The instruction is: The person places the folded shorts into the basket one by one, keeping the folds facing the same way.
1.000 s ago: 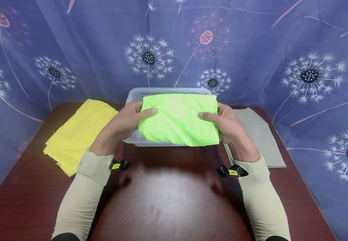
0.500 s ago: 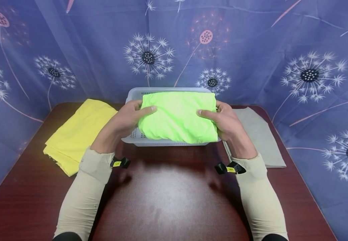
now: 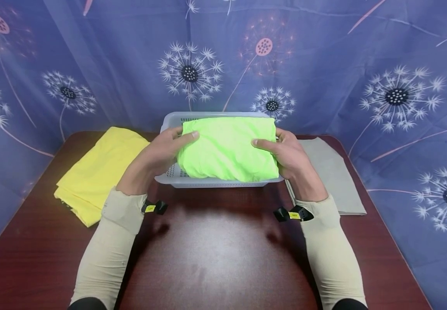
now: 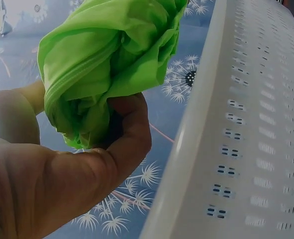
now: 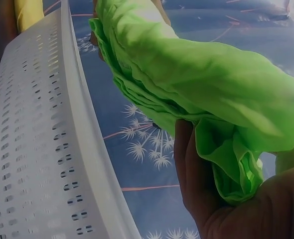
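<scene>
A folded bright green cloth [image 3: 229, 148] is held up by both hands over a pale plastic basket [image 3: 223, 185]. My left hand [image 3: 163, 150] grips its left end, thumb on the front face and fingers behind. At the other end my right hand [image 3: 293, 157] holds it the same way. In the left wrist view, curled fingers [image 4: 134, 129] support the cloth's rolled end from below. The right wrist view shows several loose layers of the green cloth [image 5: 226, 89] at the pinched end. Much of the basket's inside is hidden behind the cloth.
A folded yellow cloth [image 3: 99, 172] lies on the brown table [image 3: 211, 254] at the left. To the right lies a folded grey cloth [image 3: 331, 176], partly behind the right forearm. A blue curtain [image 3: 223, 51] with dandelion prints hangs behind the table.
Both hands have raised the green cloth slightly in the head view, with the right hand drifting a little left. The grip looks the same, and the basket and other cloths stay put.
</scene>
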`<action>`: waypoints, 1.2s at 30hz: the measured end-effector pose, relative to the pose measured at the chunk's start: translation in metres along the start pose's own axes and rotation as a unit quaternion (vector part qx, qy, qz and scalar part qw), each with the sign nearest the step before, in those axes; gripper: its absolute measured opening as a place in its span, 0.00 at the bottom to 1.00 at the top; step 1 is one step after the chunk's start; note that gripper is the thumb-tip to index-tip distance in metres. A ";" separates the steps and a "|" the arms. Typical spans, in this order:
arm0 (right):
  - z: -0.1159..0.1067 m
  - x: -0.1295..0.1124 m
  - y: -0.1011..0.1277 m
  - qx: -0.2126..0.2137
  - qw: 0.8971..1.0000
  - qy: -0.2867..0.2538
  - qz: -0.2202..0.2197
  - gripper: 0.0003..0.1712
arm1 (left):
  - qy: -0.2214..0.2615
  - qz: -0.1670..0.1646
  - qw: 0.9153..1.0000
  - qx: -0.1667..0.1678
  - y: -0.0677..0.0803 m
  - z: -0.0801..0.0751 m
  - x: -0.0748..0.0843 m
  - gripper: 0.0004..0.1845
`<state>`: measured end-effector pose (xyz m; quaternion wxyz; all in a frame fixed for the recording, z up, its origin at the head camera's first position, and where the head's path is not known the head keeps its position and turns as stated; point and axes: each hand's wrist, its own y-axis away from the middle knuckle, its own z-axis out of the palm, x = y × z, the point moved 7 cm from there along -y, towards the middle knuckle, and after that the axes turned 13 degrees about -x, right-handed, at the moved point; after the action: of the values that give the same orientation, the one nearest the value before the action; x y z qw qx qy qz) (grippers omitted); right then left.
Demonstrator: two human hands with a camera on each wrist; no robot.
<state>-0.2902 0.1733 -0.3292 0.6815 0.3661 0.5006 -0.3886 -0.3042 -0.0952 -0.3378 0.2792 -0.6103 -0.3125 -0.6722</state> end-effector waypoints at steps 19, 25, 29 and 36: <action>-0.009 0.005 -0.009 0.025 0.999 0.003 0.025 0.19 | 0.011 0.007 0.999 -0.050 0.000 0.003 0.001 0.37; -0.011 0.007 -0.012 0.015 0.999 -0.002 0.032 0.18 | 0.007 0.005 1.000 -0.027 -0.003 0.000 -0.001 0.31; -0.012 0.008 -0.013 0.015 0.999 -0.006 0.030 0.17 | 0.004 -0.003 1.000 -0.018 -0.005 0.000 -0.001 0.31; -0.015 0.009 -0.015 0.014 0.999 -0.013 0.029 0.16 | -0.013 -0.005 1.000 -0.009 -0.009 -0.004 -0.003 0.27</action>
<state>-0.3077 0.1791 -0.3434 0.6934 0.3848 0.4759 -0.3804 -0.3130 -0.0921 -0.3414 0.2663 -0.6195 -0.3132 -0.6687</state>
